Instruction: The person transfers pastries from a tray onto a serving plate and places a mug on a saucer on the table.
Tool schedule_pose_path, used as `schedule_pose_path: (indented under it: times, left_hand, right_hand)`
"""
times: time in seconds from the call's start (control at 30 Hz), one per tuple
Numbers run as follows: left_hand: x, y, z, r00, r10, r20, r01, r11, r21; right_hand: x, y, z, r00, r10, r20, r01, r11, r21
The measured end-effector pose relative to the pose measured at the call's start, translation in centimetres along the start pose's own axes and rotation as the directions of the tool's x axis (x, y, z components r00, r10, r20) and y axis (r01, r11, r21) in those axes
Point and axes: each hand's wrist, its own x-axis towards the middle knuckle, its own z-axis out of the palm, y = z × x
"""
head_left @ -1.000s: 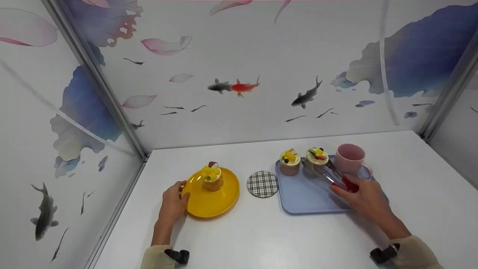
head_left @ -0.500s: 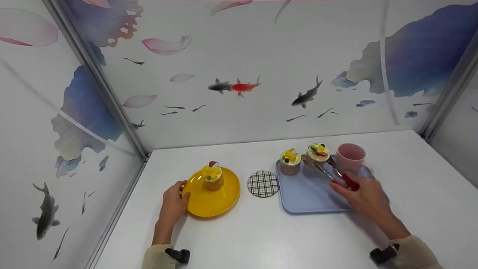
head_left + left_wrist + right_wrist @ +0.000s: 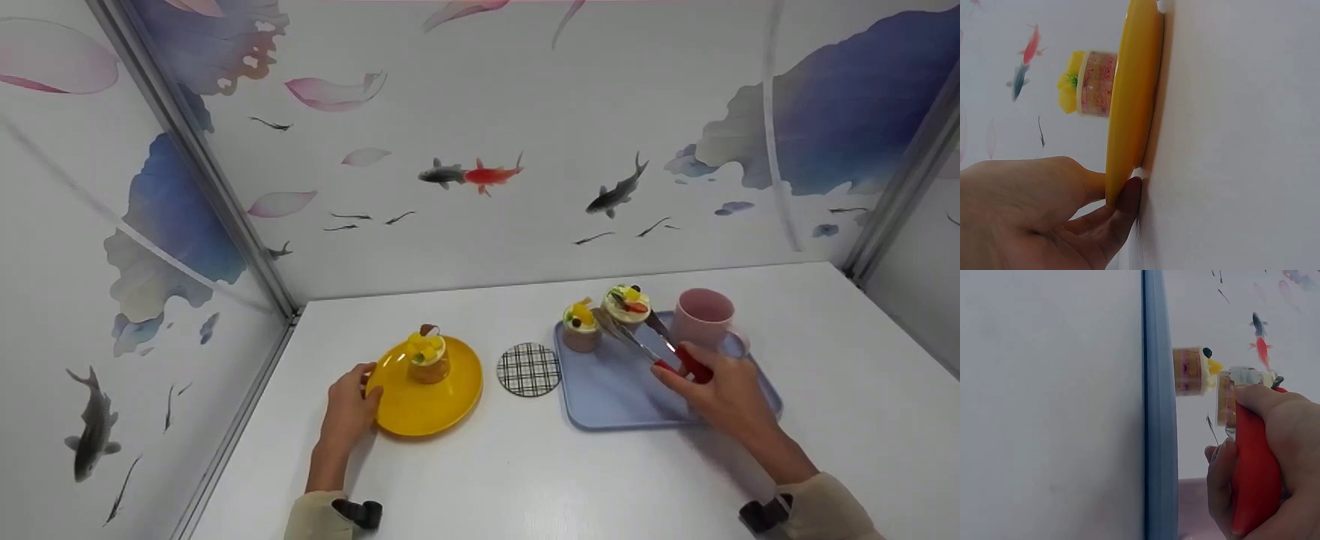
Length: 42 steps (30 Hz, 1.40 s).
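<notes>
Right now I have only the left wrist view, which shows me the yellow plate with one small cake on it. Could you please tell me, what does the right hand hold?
Observer: The right hand holds tongs with red handles, and a second cake is between their tips.
Operator: Thank you. Does this second cake rest on something, or is it in the air?
Observer: In the air: the right wrist view shows a gap between it and the blue tray.
Operator: I understand. And what lies between this tray and the yellow plate?
Observer: A round checked coaster, lying on the table.
</notes>
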Motion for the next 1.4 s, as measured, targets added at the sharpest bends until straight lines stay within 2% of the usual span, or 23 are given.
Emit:
schedule_pose_path:
  times: [0.6,0.83,1.13,1.4]
  left_hand:
    - [0.1,0.8,0.0,1.0,0.004,-0.003,-0.004,1.0,0.005]
    - [0.0,0.6,0.1,1.0,0.012,-0.006,-0.012,1.0,0.0]
    - [0.1,0.2,0.0,1.0,-0.026,-0.001,0.026,1.0,0.006]
    - [0.0,-0.1,0.0,1.0,-0.019,0.003,0.019,1.0,0.0]
  right_hand:
    - [-0.6,-2.4,1.4,0.999,-0.037,-0.007,0.037,0.995,0.094]
    - [-0.5,-4.0,2.5,0.997,-0.055,0.051,0.048,0.99,0.13]
    - [-0.2,-5.4,3.9,0.99,-0.095,0.102,0.076,0.981,0.176]
    - [0.1,-6.5,5.0,0.979,-0.105,0.177,0.068,0.977,0.203]
